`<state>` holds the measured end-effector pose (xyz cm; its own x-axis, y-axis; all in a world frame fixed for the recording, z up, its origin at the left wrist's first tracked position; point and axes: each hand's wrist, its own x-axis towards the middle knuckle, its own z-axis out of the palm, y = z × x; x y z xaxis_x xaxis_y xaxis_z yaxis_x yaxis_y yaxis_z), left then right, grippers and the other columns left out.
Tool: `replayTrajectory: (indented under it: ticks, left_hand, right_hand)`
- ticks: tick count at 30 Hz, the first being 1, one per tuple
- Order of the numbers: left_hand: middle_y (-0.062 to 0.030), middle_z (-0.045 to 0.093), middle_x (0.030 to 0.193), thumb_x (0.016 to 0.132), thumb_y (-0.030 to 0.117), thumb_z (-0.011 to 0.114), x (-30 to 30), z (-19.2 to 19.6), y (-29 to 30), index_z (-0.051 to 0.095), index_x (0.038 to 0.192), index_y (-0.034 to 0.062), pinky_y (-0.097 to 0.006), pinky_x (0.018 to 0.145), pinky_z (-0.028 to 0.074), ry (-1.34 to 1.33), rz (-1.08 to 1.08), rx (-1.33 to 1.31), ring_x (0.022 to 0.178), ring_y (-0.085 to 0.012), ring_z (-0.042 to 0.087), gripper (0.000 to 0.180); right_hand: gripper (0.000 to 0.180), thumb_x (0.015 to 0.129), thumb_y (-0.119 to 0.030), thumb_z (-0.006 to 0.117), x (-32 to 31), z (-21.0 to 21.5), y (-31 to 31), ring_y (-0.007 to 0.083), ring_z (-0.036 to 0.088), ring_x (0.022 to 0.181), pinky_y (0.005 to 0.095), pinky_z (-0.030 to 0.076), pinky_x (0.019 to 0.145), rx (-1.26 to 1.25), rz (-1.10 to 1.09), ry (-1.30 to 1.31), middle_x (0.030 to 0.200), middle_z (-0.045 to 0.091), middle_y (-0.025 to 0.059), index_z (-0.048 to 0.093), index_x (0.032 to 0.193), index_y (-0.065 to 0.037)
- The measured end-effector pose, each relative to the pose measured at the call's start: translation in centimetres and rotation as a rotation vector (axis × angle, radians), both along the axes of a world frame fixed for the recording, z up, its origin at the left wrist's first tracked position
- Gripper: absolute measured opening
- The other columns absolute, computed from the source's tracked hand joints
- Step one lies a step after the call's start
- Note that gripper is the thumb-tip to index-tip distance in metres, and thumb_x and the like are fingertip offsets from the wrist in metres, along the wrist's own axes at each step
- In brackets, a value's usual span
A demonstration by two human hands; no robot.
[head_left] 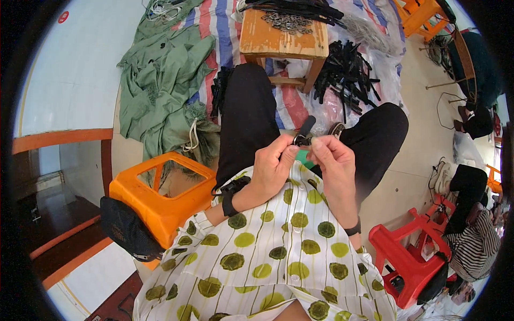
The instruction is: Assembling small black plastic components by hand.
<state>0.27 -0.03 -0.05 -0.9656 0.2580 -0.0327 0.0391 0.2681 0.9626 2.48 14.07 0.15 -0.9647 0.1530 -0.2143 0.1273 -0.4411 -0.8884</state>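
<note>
My left hand [274,167] is closed, thumb and forefinger pinching a short black strap [307,126] with a small metal ring or buckle at its lower end. My right hand [336,159] is also closed, its fingertips pressed on the same end of the strap, right beside the left fingertips. The strap's free end points up and away from me, above my lap. Fingers partly cover the metal piece, so its exact shape is hard to make out. Beyond my knees, a wooden stool [257,40] carries a heap of metal buckles [287,22] and long black strips [300,7].
A pile of short black straps [347,75] lies right of the wooden stool on a striped sheet [293,104]. Green cloth [160,80] spreads at the left. An orange plastic stool [142,195] with a black cap [128,227] stands left; a red stool [412,267] stands right.
</note>
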Motion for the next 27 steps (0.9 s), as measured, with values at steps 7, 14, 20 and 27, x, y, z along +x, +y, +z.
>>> replayTrajectory:
  ticks: [7, 14, 20, 27]
  left_hand:
    - [-0.0111, 0.053, 0.063, 0.089, 0.017, 0.053, -0.5, 0.1, 0.0, 0.056, 0.090, 0.0032, -0.028, 0.052, 0.042, 0.061, -0.024, -0.029, 0.052, -0.0179, 0.051, 0.014]
    - [-0.0111, 0.056, 0.065, 0.089, 0.016, 0.053, -0.2, 0.2, 0.0, 0.057, 0.092, 0.0038, -0.027, 0.053, 0.043, 0.069, -0.018, -0.049, 0.054, -0.0195, 0.055, 0.014]
    - [-0.0115, 0.059, 0.069, 0.088, 0.012, 0.053, -0.1, 0.0, 0.0, 0.058, 0.096, 0.0042, -0.028, 0.053, 0.045, 0.082, -0.009, -0.057, 0.057, -0.0203, 0.059, 0.012]
    - [-0.0122, 0.061, 0.072, 0.087, 0.005, 0.052, -0.1, 0.2, 0.2, 0.059, 0.098, 0.0035, -0.028, 0.054, 0.047, 0.186, -0.032, -0.059, 0.062, -0.0190, 0.063, 0.014]
  right_hand:
    - [0.011, 0.086, -0.012, 0.059, 0.2, -0.1, -0.6, 0.0030, 0.049, 0.066, 0.0178, 0.041, 0.063, -0.074, 0.047, -0.124, 0.076, 0.057, -0.0031, 0.060, 0.087, -0.001]
    - [0.014, 0.086, -0.014, 0.060, 0.0, -0.2, -1.1, 0.0036, 0.049, 0.067, 0.0182, 0.041, 0.064, 0.012, -0.113, -0.005, 0.075, 0.057, -0.0021, 0.059, 0.091, -0.001]
    - [0.014, 0.085, -0.014, 0.062, 0.0, -0.5, -0.4, 0.0049, 0.048, 0.062, 0.0193, 0.042, 0.062, -0.203, 0.112, -0.053, 0.071, 0.056, -0.0016, 0.061, 0.086, 0.000]
    - [0.016, 0.084, -0.015, 0.063, 0.2, -0.6, 0.0, 0.0070, 0.055, 0.061, 0.0192, 0.043, 0.058, -0.143, 0.095, -0.155, 0.068, 0.058, -0.0001, 0.063, 0.082, 0.001]
